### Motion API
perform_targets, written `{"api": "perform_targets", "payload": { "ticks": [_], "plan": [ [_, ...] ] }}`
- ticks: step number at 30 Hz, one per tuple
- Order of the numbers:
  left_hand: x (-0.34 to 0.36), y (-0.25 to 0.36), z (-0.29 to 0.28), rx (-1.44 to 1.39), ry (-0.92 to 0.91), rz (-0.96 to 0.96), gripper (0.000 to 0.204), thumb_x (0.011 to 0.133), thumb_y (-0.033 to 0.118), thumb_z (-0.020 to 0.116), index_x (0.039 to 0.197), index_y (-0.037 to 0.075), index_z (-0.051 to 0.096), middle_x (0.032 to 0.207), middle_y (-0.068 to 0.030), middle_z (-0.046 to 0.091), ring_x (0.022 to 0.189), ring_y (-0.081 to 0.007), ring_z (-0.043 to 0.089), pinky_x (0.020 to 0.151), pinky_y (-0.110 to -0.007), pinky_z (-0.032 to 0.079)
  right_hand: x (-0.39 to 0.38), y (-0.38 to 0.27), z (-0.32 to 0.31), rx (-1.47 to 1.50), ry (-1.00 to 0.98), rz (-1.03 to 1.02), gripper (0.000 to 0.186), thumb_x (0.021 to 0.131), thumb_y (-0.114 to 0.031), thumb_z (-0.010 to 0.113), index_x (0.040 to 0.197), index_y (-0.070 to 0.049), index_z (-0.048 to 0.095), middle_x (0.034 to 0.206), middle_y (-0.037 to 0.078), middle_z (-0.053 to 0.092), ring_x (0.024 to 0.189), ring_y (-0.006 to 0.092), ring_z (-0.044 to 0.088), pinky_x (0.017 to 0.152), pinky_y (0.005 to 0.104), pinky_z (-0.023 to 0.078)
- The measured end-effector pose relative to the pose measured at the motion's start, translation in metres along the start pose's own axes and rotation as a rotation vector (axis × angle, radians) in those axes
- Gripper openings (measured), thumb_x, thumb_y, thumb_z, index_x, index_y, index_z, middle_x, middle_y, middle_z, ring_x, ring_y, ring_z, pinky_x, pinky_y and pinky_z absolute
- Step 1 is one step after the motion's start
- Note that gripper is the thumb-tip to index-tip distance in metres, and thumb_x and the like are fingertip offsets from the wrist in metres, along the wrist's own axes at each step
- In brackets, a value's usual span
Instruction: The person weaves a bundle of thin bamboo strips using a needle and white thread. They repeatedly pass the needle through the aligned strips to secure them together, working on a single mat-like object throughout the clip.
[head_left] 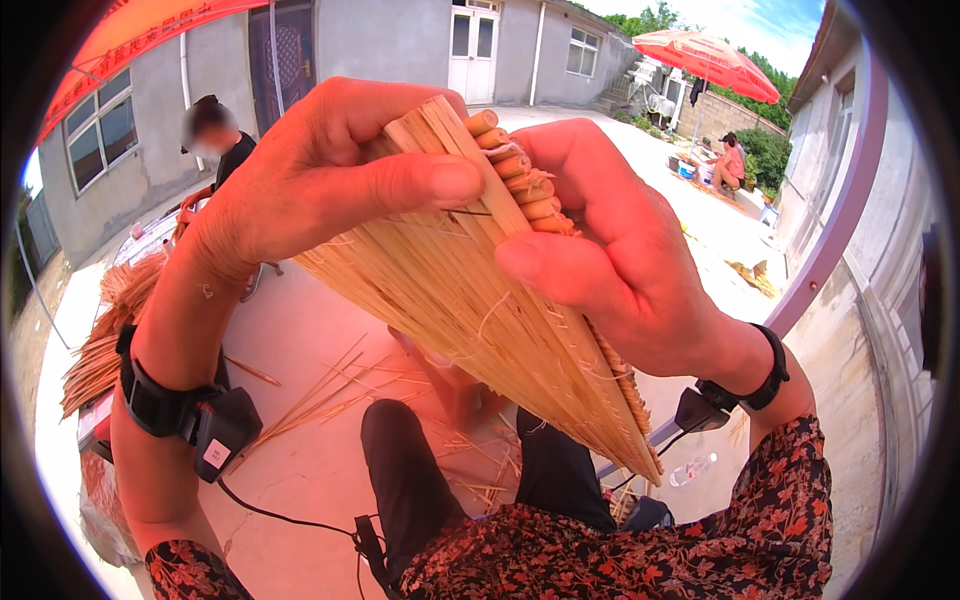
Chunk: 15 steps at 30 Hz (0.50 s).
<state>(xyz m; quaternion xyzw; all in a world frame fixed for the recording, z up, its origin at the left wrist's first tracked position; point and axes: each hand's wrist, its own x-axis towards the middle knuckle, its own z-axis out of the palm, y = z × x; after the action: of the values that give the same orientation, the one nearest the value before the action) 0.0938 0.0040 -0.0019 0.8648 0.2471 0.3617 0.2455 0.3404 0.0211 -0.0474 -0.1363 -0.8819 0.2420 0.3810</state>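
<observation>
Lettering point(120, 50) on the canopy point(130, 20), up-left of our mat point(450, 290), white wrist label point(214, 454), down-left of it, our left hand point(320, 180) gripping its top end, right hand point(610, 240) gripping its right edge, knees point(393, 430) below it.

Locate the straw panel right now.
At the centre of the head view, the straw panel is held between the left hand and right hand, slanting down rightward over the legs.

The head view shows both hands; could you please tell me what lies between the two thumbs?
In the head view, the pale edge strip of the straw panel lies there.
</observation>
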Motion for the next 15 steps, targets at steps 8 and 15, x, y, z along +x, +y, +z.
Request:
{"api": "perform_targets", "payload": {
  "ticks": [8, 15],
  "plan": [
    [-0.047, -0.004, -0.013, 0.172, 0.305, -0.02, 0.033, 0.097, 0.027, 0.07, 0.112, -0.002, 0.067, 0.096, -0.0007, 0.069, 0.089, -0.0062, 0.061, 0.081, -0.025, 0.05, -0.003, 0.011, 0.006, -0.521, 0.266, -0.354, 0.096, 0.08, -0.037, 0.084, 0.152, -0.002, 0.033, 0.128, 0.016, 0.063, 0.121, 0.0288, 0.061, 0.102, 0.0389, 0.046],
    [-0.109, 0.023, 0.023, 0.461, 0.586, -0.006, 0.035, 0.099, 0.026, 0.067, 0.11, -0.007, 0.063, 0.108, -0.0068, 0.063, 0.1, -0.0123, 0.059, 0.09, -0.028, 0.046, -0.024, 0.026, 0.011, -0.323, 0.032, -0.264, 0.038, 0.071, -0.016, 0.086, 0.1, 0.0, 0.067, 0.084, 0.012, 0.065, 0.072, 0.0275, 0.063, 0.064, 0.0343, 0.049]
  ]
}}
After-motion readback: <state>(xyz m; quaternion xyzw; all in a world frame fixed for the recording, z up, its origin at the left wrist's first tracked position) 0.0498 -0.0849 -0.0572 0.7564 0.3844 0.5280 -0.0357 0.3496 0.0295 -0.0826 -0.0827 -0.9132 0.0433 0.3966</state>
